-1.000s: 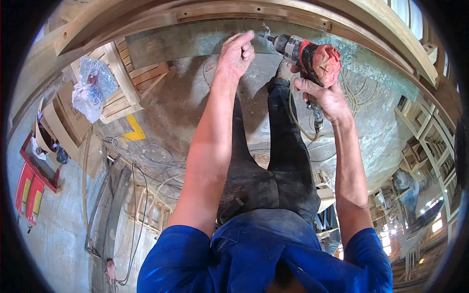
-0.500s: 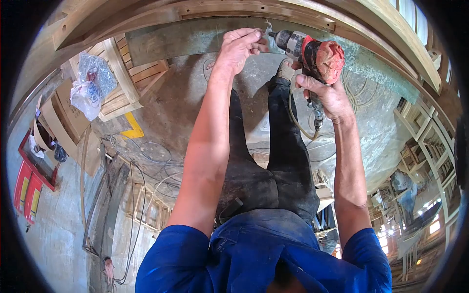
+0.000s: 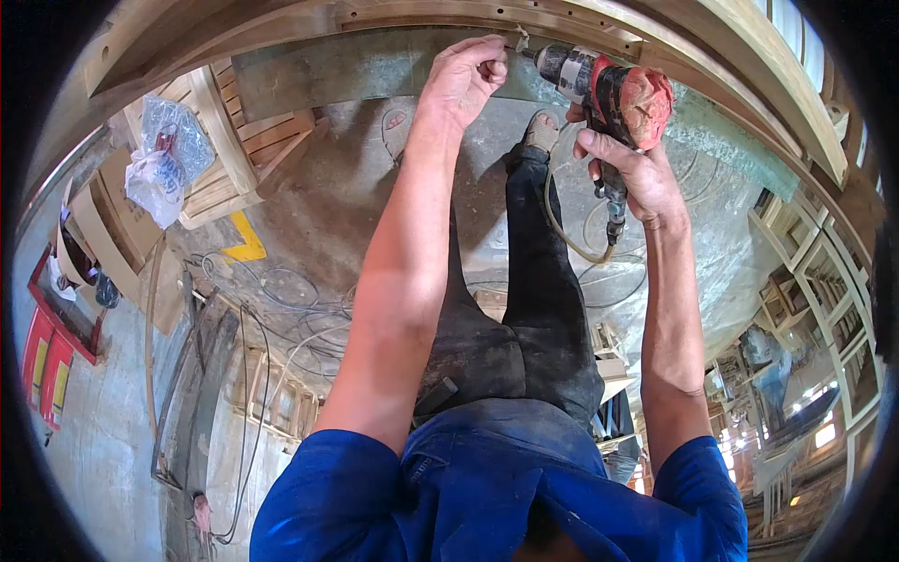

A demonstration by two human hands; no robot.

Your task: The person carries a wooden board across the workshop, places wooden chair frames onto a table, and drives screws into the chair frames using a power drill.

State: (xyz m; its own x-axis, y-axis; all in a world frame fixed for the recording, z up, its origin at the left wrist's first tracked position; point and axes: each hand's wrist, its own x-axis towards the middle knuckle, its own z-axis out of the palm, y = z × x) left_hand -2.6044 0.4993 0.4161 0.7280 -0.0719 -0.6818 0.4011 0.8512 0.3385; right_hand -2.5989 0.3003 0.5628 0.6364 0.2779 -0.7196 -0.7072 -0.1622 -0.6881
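My right hand (image 3: 641, 173) grips the handle of an air drill (image 3: 613, 98), its rear wrapped in red, torn covering. The drill lies nearly level, with its nose pointing left toward the wooden frame. A scrap of whitish material (image 3: 523, 39) clings near its bit. A thin hose (image 3: 562, 220) runs from the base of the handle. Just left of the bit, my left hand (image 3: 468, 80) is closed with thumb and fingertips pinched together. Whatever lies in that pinch is too small to make out. Curved wooden rails (image 3: 412, 17) pass just beyond both hands.
A greenish board (image 3: 328, 75) spans below the rails. Slatted wooden pieces (image 3: 220, 155) stand at left under a plastic bag (image 3: 173, 140). Hoses and cables (image 3: 290, 286) coil on the concrete floor around my feet. More wooden frames (image 3: 824, 281) stand at right.
My left hand has risen slightly toward the rails, and its fingers have drawn together. The drill has shifted a little to the right, still in my right hand.
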